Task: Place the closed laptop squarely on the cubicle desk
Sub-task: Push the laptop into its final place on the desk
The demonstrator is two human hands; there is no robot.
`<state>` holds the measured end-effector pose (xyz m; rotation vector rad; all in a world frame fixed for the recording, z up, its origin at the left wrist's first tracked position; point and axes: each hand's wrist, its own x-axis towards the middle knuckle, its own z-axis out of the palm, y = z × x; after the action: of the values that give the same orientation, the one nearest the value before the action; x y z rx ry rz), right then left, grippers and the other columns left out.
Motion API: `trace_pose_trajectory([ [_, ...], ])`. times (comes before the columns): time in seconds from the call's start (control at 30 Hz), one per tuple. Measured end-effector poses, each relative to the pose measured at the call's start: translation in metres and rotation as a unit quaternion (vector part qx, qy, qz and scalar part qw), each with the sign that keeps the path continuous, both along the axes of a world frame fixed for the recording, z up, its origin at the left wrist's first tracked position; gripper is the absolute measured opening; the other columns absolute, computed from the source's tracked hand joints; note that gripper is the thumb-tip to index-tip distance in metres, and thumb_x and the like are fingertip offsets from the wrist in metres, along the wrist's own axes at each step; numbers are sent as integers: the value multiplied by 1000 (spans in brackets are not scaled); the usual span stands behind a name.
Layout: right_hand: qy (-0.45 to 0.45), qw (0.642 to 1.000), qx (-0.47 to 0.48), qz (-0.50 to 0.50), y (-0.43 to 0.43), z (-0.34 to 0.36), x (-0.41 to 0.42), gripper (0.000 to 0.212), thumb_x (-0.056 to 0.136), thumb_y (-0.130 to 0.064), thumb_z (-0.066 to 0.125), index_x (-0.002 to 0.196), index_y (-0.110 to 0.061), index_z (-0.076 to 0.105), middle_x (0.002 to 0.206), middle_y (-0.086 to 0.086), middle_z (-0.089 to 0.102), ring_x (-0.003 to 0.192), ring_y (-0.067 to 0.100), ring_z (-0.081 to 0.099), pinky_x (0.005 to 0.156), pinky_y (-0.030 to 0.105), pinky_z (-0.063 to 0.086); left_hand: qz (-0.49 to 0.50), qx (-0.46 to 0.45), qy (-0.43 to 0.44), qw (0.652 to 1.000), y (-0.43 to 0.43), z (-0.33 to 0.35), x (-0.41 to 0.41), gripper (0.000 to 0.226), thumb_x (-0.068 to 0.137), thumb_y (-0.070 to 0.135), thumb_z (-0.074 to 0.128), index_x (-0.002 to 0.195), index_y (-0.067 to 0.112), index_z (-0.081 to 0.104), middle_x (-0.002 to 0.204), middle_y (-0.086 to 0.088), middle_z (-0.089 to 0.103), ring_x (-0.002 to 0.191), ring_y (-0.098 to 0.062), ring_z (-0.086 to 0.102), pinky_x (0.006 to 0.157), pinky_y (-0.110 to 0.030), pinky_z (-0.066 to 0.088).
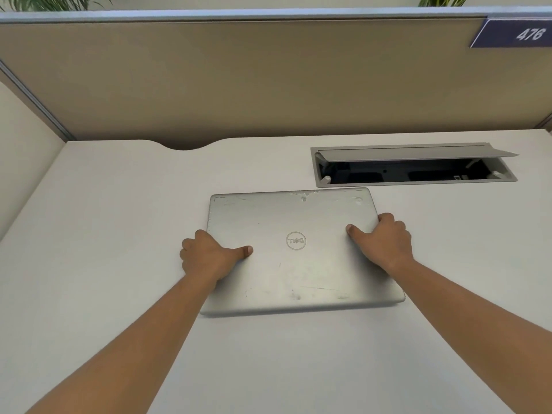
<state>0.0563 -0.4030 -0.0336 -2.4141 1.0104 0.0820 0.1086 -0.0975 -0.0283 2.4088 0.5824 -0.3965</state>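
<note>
One pale grey laminate table (104,234) runs out of view at the near edge. At its back right sits one open grey cable box (413,165), its inside dark and hard to read. One closed, scuffed silver laptop (295,264) lies flat mid-table. The left hand (209,255) and right hand (382,243) clasp its side edges, thumbs on the lid, fingers curled under and hidden.

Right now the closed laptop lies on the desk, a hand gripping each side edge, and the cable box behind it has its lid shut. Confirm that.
Not quite. The head view shows the cable box with its lid propped open, the dark inside showing. The rest holds: the closed laptop lies on the desk, with the left hand and right hand gripping its side edges.
</note>
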Motion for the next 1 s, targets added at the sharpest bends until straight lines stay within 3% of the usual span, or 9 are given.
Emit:
trace_pose_trajectory([
  [0.13,-92,976,-156,118,15,0,-1,78,80,-52,63,139,-8,38,138,16,47,126,37,42,99,47,39,-82,95,-114,986,-12,-5,-14,95,64,62,74,133,8,39,135,-16,41,125,-36,41,99,-45,38],
  [0.27,-128,955,-125,236,37,-6,3,73,88,-46,56,146,-10,33,155,9,35,145,26,25,115,45,27,-196,117,-204,952,-30,-13,-22,83,85,63,51,144,8,32,158,-15,22,146,-30,20,115,-46,22],
  [0.43,-112,948,-82,285,47,-20,1,70,94,-50,41,152,-15,23,163,0,18,150,13,6,118,33,18,-280,88,-226,929,-46,-24,-22,70,94,55,35,148,10,27,164,-8,13,151,-22,7,122,-39,12],
  [0.6,-80,929,-144,332,49,-29,-3,69,96,-51,26,153,-13,18,163,4,15,150,16,8,122,32,6,-304,117,-220,919,-46,-38,-26,72,96,54,25,153,11,16,165,-4,9,151,-18,3,123,-34,3],
  [1.0,-84,927,-147,335,48,-31,0,71,94,-51,28,153,-11,21,162,7,19,150,18,11,122,33,8,-299,155,-221,915,-48,-41,-31,71,96,52,24,153,9,17,164,-5,13,151,-19,7,123,-35,5],
])
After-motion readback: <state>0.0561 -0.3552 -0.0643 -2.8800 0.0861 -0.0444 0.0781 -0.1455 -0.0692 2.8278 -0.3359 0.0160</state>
